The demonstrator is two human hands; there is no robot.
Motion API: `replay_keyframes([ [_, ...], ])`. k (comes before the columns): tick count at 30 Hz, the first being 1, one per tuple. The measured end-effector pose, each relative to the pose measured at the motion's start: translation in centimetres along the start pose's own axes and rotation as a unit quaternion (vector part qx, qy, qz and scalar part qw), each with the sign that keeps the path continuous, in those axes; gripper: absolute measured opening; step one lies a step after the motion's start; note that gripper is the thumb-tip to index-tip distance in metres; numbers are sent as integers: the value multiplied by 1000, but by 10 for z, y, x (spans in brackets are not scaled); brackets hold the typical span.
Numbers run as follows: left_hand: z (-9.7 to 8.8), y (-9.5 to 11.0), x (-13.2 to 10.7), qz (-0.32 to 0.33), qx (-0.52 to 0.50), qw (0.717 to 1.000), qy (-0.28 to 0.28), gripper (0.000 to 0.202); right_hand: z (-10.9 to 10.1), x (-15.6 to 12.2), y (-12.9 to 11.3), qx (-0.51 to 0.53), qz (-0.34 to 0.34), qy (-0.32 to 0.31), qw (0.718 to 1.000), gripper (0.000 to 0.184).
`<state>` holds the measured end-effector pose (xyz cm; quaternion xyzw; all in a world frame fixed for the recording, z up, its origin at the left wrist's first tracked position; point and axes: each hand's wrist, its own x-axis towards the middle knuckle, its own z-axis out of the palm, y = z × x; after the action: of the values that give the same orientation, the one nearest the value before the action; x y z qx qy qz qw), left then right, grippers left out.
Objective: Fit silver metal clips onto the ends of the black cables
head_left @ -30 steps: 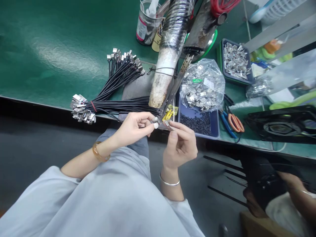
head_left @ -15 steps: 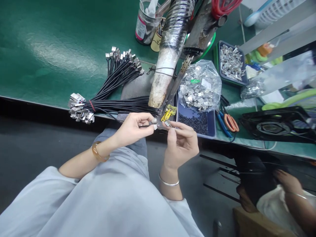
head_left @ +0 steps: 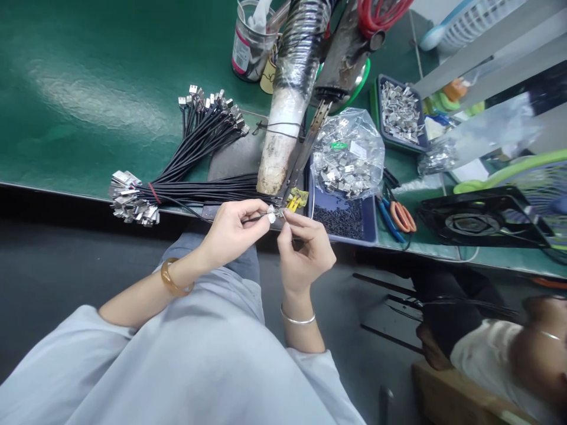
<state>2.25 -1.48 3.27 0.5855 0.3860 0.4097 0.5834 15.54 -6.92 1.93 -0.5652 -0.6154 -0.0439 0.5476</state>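
At six o'clock on the tabletop (head_left: 97, 153), the left hand (head_left: 231, 232) pinches a black cable (head_left: 253, 220), the right hand (head_left: 306, 251) a small metal piece (head_left: 279, 213); both grips need steady alignment.

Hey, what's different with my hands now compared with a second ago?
Your right hand has moved left, bringing the small metal piece close to your left hand's fingertips; whether the piece touches the black cable there is too small to tell. Nothing was visibly let go. The cable bundle, bag of connectors and orange-handled tool stayed put.
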Motion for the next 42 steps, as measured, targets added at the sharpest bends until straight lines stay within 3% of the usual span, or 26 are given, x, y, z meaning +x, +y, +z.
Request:
replay_keyframes([
  [6,5,3,4,3,12,1000,27,17,-2,7,4,-54,-71,-16,996,17],
  [18,10,7,5,8,11,998,63,20,0,15,7,-54,-103,-9,993,19],
  [31,8,3,2,3,12,999,38,20,-1,13,6,-56,-128,-3,990,19],
  [33,8,4,0,11,28,999,32,20,-2,14,5,-38,-91,6,995,18],
  [35,7,4,-1,26,39,999,28,20,-4,15,3,16,4,-11,1000,14],
  [38,7,2,-2,61,51,996,42,20,-7,18,0,121,149,-62,980,10],
  [42,8,0,-1,94,66,991,73,19,-11,19,-2,148,174,-78,970,12],
])
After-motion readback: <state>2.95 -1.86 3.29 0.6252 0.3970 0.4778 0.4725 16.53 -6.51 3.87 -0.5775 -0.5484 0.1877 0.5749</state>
